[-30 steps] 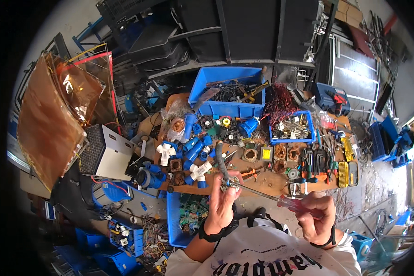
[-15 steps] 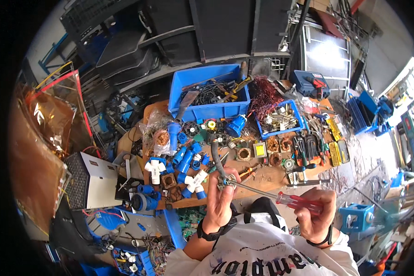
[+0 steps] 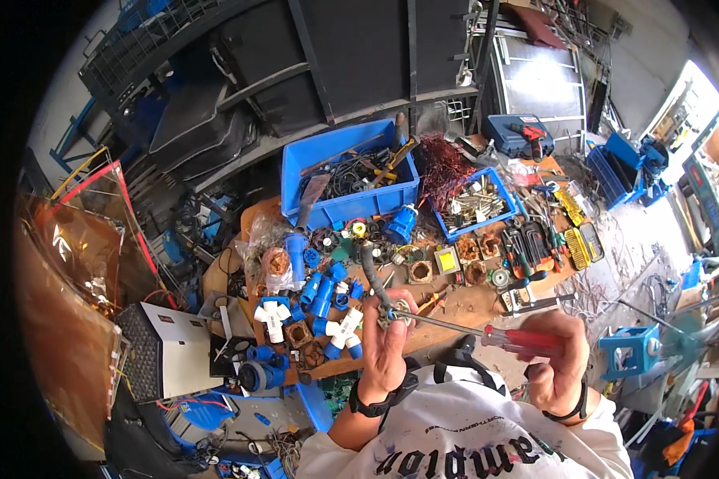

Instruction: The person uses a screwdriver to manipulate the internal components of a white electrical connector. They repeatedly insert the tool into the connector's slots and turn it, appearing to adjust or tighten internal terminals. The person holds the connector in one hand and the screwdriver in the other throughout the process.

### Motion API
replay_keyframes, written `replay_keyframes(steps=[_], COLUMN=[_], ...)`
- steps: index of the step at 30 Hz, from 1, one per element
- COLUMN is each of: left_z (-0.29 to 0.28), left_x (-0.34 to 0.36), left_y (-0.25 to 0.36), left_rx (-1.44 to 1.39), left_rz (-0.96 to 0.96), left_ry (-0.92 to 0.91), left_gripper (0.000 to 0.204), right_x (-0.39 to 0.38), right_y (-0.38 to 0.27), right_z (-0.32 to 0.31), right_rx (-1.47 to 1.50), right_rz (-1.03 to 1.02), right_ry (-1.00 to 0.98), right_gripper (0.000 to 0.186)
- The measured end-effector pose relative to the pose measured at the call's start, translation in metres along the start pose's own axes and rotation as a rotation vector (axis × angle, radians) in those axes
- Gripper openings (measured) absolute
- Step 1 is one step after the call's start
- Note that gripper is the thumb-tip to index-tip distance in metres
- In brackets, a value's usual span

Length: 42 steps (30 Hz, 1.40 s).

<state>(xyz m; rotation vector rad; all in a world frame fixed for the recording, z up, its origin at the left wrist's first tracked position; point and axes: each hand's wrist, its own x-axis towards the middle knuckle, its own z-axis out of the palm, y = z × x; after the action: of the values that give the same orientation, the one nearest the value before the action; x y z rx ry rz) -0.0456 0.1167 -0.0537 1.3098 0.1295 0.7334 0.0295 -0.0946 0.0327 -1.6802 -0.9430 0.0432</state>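
Observation:
My left hand (image 3: 382,355) is closed around the end of a thick dark cable (image 3: 371,273), pinching a small metal-and-wire end piece (image 3: 395,313) between thumb and fingers. The cable rises from there toward the crowded workbench. My right hand (image 3: 558,355) is wrapped round the clear red handle of a screwdriver (image 3: 518,341). Its long shaft points left, with the tip at the end piece; my fingers partly hide the exact contact. Both hands are above the bench's near edge, in front of my white shirt.
On the wooden workbench (image 3: 447,307) lie blue-and-white connectors (image 3: 345,329), rusty square parts (image 3: 420,272) and hand tools (image 3: 535,239). A blue bin of cables (image 3: 351,199) and a blue tray of metal pieces (image 3: 475,206) stand at the back. A white box (image 3: 172,343) is at left.
The whole view has shifted and tilted slightly. My left hand still holds the cable end; my right fingers have changed position a little on the screwdriver handle, whose tip stays at the end piece.

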Motion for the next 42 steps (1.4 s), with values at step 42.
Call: replay_keyframes(steps=[42], left_z=[0.0], left_x=[-0.034], left_y=[0.013], left_rx=[0.034], left_rz=[-0.008], left_ry=[0.046], left_gripper=[0.039], right_x=[-0.011], right_y=[-0.011], right_z=[0.002], right_rx=[-0.092], right_rz=[-0.183], right_ry=[-0.11], right_gripper=[0.037])
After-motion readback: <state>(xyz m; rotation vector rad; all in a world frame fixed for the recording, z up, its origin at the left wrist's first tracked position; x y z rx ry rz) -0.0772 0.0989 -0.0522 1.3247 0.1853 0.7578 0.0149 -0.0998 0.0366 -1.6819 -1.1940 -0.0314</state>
